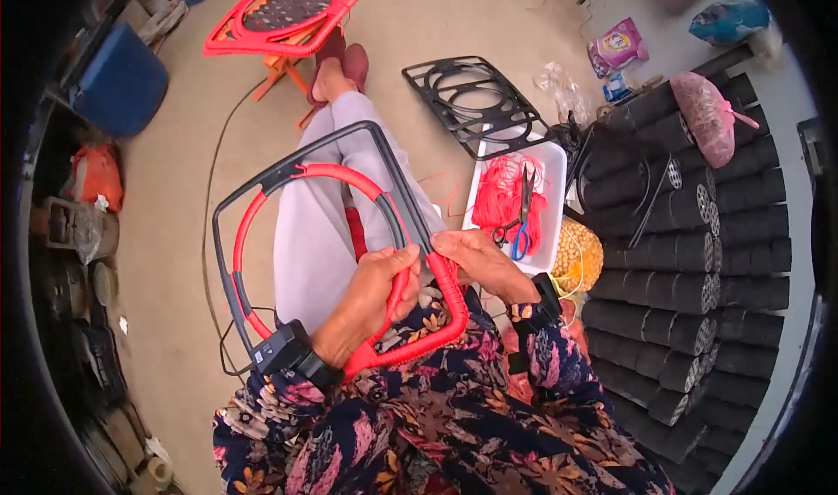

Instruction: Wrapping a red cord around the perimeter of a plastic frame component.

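A dark grey plastic frame [262, 185] with an inner ring rests across my lap, partly wrapped in red cord [445, 285]. My left hand [371, 299] grips the red-wrapped inner ring near the frame's lower corner. My right hand [476, 259] pinches the red-wrapped right edge of the frame, close to my left hand. Both wrists wear black bands with small devices. My outstretched leg in light trousers [314, 233] lies under the frame.
A white tray [550, 159] at my right holds red cord and blue-handled scissors [524, 224]. A bare black frame [476, 98] lies on the floor beyond it. A finished red frame [292, 10] sits on a stand ahead. Stacked black cylinders [690, 259] fill the right side.
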Available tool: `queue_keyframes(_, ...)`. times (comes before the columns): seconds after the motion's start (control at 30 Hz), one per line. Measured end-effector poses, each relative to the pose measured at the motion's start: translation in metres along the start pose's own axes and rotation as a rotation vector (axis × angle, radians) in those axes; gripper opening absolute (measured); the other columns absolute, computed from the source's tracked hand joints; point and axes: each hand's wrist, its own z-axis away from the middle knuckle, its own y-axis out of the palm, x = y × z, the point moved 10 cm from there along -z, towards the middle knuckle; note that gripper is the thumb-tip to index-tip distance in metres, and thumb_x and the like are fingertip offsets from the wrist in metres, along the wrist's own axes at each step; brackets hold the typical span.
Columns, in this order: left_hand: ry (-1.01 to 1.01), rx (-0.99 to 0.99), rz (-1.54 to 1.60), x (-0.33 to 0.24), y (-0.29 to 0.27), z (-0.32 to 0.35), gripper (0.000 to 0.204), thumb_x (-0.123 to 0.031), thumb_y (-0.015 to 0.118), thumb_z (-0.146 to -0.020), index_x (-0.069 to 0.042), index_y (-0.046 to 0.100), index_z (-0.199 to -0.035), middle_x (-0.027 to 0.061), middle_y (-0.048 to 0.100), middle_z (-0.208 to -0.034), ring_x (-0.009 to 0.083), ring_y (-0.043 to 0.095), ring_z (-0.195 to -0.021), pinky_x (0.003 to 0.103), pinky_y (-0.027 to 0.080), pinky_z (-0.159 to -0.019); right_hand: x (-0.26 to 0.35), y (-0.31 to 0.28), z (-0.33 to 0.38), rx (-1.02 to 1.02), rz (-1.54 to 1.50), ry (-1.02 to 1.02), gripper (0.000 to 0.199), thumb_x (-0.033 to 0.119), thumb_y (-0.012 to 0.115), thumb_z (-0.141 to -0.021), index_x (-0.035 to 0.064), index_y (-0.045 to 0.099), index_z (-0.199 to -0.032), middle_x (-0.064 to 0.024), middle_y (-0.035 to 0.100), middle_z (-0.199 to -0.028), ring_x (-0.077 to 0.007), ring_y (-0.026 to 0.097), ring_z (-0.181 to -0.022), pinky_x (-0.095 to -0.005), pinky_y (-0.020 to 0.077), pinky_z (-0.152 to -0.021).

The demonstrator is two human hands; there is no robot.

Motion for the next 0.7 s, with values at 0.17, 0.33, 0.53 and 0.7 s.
queue_keyframes(0.17, -0.013, -0.014, 0.02, 0.006, -0.001, -0.002, 0.031, -0.027, 0.049, -0.098, -0.003, 0.049, -0.078, 0.0026, 0.041, -0.049, 0.0126, 0.036, -0.034, 0.026, 0.027, -0.031, -0.009, 0.005, 0.0, 0.034, 0.021, 0.028, 0.04, 0.043, 0.05, -0.096, 0.0051, 0.063, -0.09, 0.0061, 0.055, -0.074, -0.0038, 0.047, -0.064, -0.02, 0.0388, -0.058)
queue_keyframes(0.33, -0.004, -0.036, -0.005, 0.0, 0.001, 0.0, 0.033, -0.028, 0.047, -0.098, -0.003, 0.049, -0.076, 0.0017, 0.04, -0.049, 0.0114, 0.034, -0.034, 0.026, 0.026, -0.031, -0.006, 0.012, -0.01, -0.031, -0.054, -0.147, 0.038, 0.038, 0.049, -0.097, 0.0036, 0.06, -0.085, 0.002, 0.054, -0.075, -0.006, 0.049, -0.07, -0.0215, 0.0399, -0.064)
queue_keyframes(0.53, -0.032, -0.041, -0.048, 0.0, 0.001, 0.004, 0.035, -0.032, 0.05, -0.097, -0.005, 0.05, -0.074, -0.0005, 0.038, -0.048, 0.0095, 0.032, -0.034, 0.025, 0.024, -0.032, -0.009, 0.013, 0.006, -0.12, 0.029, -0.116, 0.034, 0.033, 0.047, -0.096, 0.0042, 0.056, -0.08, 0.0032, 0.052, -0.073, -0.0053, 0.046, -0.067, -0.0219, 0.0378, -0.061)
queue_keyframes(0.7, -0.045, -0.077, -0.034, 0.001, -0.004, 0.005, 0.035, -0.034, 0.054, -0.095, -0.008, 0.05, -0.072, -0.0009, 0.038, -0.048, 0.0087, 0.03, -0.035, 0.024, 0.022, -0.032, -0.003, 0.017, 0.024, -0.144, 0.135, -0.107, 0.036, 0.034, 0.046, -0.096, 0.0042, 0.054, -0.078, 0.0035, 0.049, -0.069, -0.0053, 0.042, -0.065, -0.0223, 0.0354, -0.059)
